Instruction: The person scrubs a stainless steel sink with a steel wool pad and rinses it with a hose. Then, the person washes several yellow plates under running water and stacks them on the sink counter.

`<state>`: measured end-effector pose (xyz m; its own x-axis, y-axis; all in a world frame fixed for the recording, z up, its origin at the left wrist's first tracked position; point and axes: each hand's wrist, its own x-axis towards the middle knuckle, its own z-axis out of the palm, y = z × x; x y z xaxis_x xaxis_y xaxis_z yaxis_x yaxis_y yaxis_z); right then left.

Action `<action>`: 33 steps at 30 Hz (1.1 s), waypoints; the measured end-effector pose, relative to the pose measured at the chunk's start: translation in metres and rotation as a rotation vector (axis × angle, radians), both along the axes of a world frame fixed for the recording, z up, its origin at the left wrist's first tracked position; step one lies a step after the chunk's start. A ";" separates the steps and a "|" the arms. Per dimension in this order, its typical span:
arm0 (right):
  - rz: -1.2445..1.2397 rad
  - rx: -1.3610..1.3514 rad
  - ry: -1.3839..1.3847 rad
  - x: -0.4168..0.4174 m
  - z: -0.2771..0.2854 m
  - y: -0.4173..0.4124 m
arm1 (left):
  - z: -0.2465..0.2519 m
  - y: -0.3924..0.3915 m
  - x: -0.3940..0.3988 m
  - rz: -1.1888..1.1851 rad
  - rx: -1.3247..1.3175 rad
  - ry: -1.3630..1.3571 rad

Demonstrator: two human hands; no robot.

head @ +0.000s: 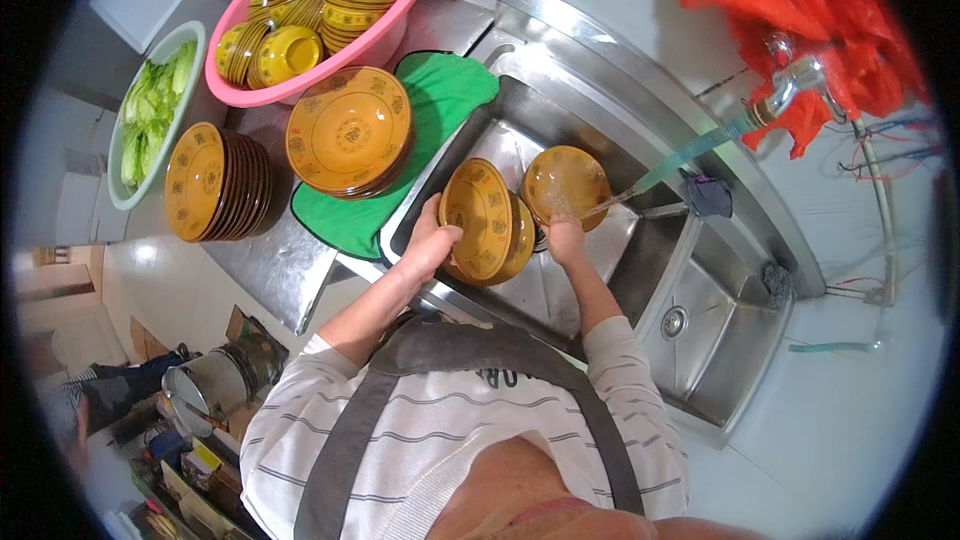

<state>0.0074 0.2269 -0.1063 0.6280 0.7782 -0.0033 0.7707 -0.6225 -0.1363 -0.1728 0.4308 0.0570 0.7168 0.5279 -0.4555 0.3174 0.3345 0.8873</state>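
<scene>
My left hand (431, 240) grips the rim of a yellow-brown patterned bowl (474, 217), which is tilted over the sink basin. Behind it, another similar bowl (520, 244) partly shows; whether my left hand also holds it, I cannot tell. My right hand (564, 238) holds a smaller yellow-brown dish (568, 184) by its near edge. Water runs onto that dish from a green hose (686, 152) fixed to the metal tap (799, 82). Both hands are above the large basin of a stainless steel sink (559, 307).
Left of the sink, stacked plates (349, 131) rest on a green cloth (450, 86), beside a bowl stack (196, 184). A pink basin (330, 75) of yellow bowls and a pale basin (196, 67) of leafy greens stand farther back. A smaller basin (697, 315) adjoins on the right.
</scene>
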 end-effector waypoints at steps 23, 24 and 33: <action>-0.781 1.549 1.247 0.029 0.071 -0.032 | 0.008 0.019 -0.035 0.052 -0.185 -0.062; -0.832 1.616 1.307 0.024 0.066 -0.040 | 0.013 0.018 -0.035 0.045 -0.175 -0.053; -0.882 1.638 1.541 -0.035 0.006 -0.114 | 0.020 0.013 -0.032 -0.047 -0.196 -0.032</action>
<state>-0.0281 0.1132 -0.1005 0.8120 0.2972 -0.5023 -0.5773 0.5357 -0.6163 -0.2045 0.4440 0.0767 0.7545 0.3969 -0.5227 0.3090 0.4878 0.8165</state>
